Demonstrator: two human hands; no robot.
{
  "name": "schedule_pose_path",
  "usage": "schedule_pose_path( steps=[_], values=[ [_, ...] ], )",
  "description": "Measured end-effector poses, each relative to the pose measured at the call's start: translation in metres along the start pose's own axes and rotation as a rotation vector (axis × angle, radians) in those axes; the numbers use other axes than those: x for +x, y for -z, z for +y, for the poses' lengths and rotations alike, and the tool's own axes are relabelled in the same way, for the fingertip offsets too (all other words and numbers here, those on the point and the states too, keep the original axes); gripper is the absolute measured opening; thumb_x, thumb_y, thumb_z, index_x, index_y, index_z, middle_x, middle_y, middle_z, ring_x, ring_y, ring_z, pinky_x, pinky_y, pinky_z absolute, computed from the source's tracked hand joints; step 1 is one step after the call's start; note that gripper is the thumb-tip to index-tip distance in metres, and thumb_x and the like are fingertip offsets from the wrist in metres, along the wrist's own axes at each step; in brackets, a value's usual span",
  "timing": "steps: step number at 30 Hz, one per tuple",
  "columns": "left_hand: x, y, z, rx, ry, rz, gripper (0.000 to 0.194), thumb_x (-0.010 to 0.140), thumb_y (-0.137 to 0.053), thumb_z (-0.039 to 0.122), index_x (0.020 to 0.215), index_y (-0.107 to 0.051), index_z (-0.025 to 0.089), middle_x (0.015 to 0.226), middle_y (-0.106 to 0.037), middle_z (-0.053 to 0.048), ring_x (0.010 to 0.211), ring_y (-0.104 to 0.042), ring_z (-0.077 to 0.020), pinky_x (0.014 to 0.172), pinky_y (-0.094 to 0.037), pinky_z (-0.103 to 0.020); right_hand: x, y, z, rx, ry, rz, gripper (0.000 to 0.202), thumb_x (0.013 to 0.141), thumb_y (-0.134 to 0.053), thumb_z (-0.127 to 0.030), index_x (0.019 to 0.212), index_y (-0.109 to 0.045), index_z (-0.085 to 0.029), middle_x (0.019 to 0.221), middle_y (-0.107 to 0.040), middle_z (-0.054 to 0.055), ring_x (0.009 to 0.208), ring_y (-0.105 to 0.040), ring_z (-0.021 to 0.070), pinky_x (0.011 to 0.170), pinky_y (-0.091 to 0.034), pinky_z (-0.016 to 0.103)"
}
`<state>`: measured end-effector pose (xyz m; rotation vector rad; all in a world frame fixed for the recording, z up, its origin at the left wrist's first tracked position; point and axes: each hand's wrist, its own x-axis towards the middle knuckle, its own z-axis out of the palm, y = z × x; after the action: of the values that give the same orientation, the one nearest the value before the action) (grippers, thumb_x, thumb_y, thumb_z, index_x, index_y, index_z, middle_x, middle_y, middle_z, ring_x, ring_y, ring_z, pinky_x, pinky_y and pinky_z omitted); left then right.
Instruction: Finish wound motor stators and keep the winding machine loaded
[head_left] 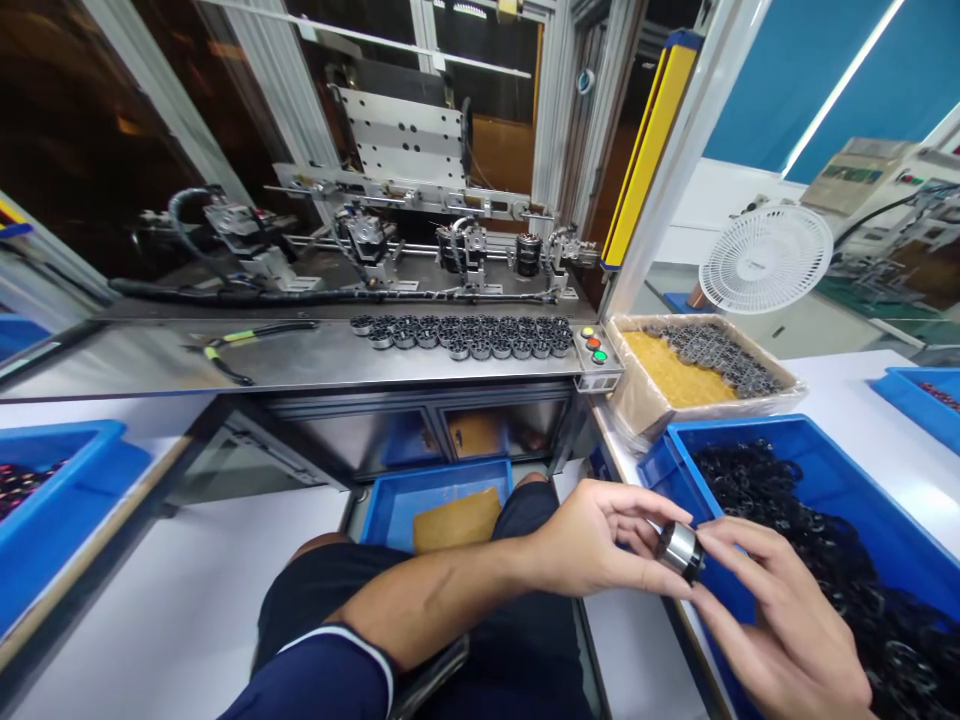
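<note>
Between my two hands, over the edge of the blue bin (679,445) on the right, is a short silver metal cylinder (679,548) with a black part at its right end. The thumb and fingers of my left hand (600,545) grip its metal side. My right hand (784,610) pinches the black end with thumb and fingertips. Many loose black plastic parts (817,540) fill that bin, just beyond my right hand. Rows of similar silver and black round parts (480,335) stand on the metal ledge in front of me.
Pliers with green and black handles (225,350) lie on the ledge's left. A button box (596,350) stands at its right end, beside a lined carton (697,395) of metal rings. Behind are machine fixtures (465,245) and a yellow light bar (645,150). Another blue bin (97,450) is at left.
</note>
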<state>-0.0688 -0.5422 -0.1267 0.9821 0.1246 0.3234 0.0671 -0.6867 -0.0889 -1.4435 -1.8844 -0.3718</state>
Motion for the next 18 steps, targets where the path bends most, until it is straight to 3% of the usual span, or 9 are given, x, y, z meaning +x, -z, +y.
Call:
schedule_pose_path(
  steps=[6, 11, 18],
  values=[
    [0.002, 0.000, -0.003, -0.063, 0.068, 0.015, 0.074, 0.030, -0.099, 0.012, 0.101, -0.076, 0.013, 0.087, -0.074, -0.001, 0.073, -0.068, -0.0090, 0.074, -0.054, -0.021, -0.004, 0.000, 0.005, -0.054, 0.066, -0.013, 0.030, 0.090, -0.071, -0.012, 0.116, -0.062, -0.003, 0.108, -0.062, 0.015, 0.104, -0.062, 0.0218, 0.093, -0.052, 0.035],
    [0.001, 0.002, -0.009, -0.085, 0.075, 0.024, 0.076, 0.033, -0.099, 0.013, 0.105, -0.076, 0.015, 0.091, -0.075, -0.003, 0.077, -0.069, -0.0105, 0.080, -0.055, -0.025, -0.008, 0.001, 0.009, -0.058, 0.125, -0.043, 0.036, 0.085, -0.067, 0.004, 0.121, -0.061, -0.002, 0.113, -0.062, 0.017, 0.110, -0.060, 0.0239, 0.093, -0.052, 0.039],
    [0.001, 0.003, -0.011, -0.115, 0.099, 0.021, 0.075, 0.031, -0.099, 0.013, 0.102, -0.076, 0.015, 0.089, -0.075, -0.003, 0.077, -0.069, -0.0109, 0.081, -0.056, -0.026, -0.007, 0.000, 0.011, -0.112, 0.136, -0.058, 0.037, 0.087, -0.070, -0.001, 0.122, -0.062, -0.002, 0.109, -0.063, 0.017, 0.107, -0.060, 0.0241, 0.090, -0.053, 0.039]
  ],
)
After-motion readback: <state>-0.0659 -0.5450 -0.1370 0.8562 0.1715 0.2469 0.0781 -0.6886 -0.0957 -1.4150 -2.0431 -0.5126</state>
